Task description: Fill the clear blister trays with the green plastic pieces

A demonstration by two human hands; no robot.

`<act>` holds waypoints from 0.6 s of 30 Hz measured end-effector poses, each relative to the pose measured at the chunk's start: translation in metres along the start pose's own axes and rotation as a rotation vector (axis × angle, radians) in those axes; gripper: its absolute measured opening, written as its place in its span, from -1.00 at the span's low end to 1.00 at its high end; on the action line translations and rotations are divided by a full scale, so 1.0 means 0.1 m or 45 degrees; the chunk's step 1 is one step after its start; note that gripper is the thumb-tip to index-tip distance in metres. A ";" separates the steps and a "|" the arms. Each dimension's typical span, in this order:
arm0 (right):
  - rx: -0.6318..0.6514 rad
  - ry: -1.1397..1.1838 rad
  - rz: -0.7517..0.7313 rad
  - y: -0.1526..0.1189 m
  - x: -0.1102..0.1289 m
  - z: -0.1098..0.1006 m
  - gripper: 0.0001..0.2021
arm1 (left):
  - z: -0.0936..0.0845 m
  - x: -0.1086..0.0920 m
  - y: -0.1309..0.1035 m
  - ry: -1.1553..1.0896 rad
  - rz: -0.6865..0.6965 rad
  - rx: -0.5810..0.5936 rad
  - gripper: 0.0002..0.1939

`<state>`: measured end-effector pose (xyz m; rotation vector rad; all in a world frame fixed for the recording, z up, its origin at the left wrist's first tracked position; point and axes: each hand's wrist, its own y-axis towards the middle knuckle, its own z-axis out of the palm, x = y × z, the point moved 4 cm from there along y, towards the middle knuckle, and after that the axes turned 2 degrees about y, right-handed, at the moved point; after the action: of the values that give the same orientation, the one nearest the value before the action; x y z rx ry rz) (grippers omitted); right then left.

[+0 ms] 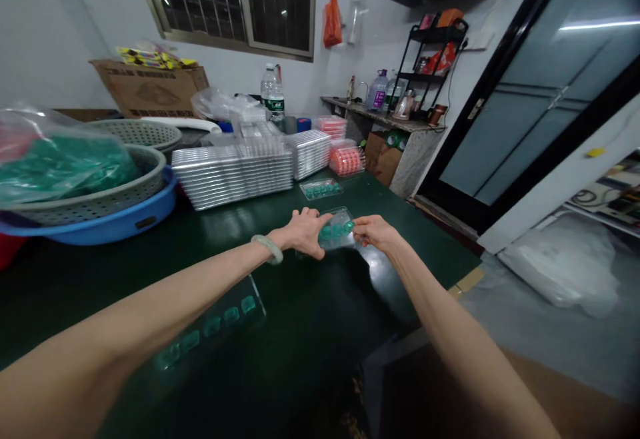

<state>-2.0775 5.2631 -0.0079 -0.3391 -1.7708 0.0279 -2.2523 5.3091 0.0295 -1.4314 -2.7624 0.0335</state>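
Nearest me, on the table (300, 339): a near tray (210, 327), clear, a row of green pieces in it, on my side of the left fingers and off to their left; my forearm crosses above part of it. Pale bangle (268, 249) on the left wrist, just behind that hand.

Out at arm's length, the worked tray (336, 231) sits between my two hands, green pieces in it. Left hand (301, 231): thumb and fingers spread apart over the tray's left end. Right hand (376, 231): fingers drawn together, gripping the tray's right end; too blurred to say whether they also touch the end piece.

Just beyond the fingers, a far tray (321, 189), flat on the table, green pieces in a row. Beyond and left of the left fingers, a long stack (235, 176) of clear trays; a shorter stack (309, 152) at its right end. Red packs (346, 158) right of that, straight past my fingers.

Well left of the left hand, a blue basin (130, 222) with a grey basket (150, 176) in it, and a bag (75, 166) of green stuff on top.

Farther off, ahead of the left fingers: a bottle (273, 96) and a carton (150, 89). Beyond the right fingers: a counter (360, 110) and a black rack (430, 76). Window (240, 2) highest and farthest.
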 end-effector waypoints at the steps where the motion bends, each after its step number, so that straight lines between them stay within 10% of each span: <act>1: -0.023 -0.012 0.010 0.14 0.00 -0.02 -0.88 | 0.03 0.06 0.14 0.003 -0.008 0.035 0.04; 8: -0.102 -0.204 0.085 0.54 -0.18 -0.11 -0.89 | 0.30 0.23 0.56 0.000 0.061 0.211 0.03; 18: -0.139 -0.370 0.013 0.45 -0.43 -0.05 -0.77 | 0.46 0.19 0.49 -0.107 0.056 0.265 0.25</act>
<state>-2.0556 5.2945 -0.0569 -0.4407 -2.0635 -0.0130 -2.2250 5.3523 -0.0174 -1.4665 -2.6946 0.3791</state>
